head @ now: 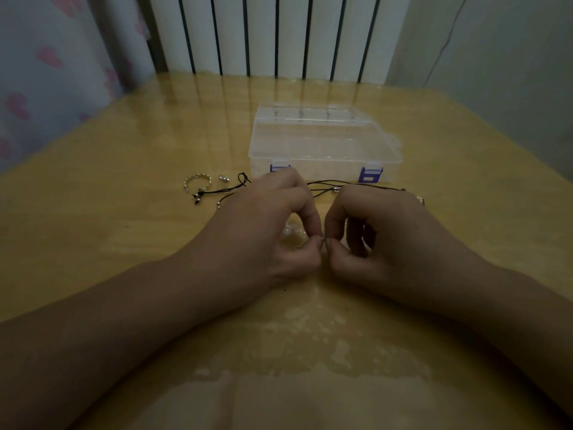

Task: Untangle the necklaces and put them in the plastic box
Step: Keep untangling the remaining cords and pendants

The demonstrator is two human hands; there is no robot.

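Your left hand point(273, 225) and right hand point(372, 231) both pinch a thin, light necklace point(322, 240) that probably slips easily, so hold it near the small metal part.

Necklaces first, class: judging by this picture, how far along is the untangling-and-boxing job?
Early. Done: nothing visibly boxed; the plastic box looks closed. In hand: left hand and right hand pinch a small silver piece between their fingertips. Left: black cords and a silver ring-shaped chain lie on the table.
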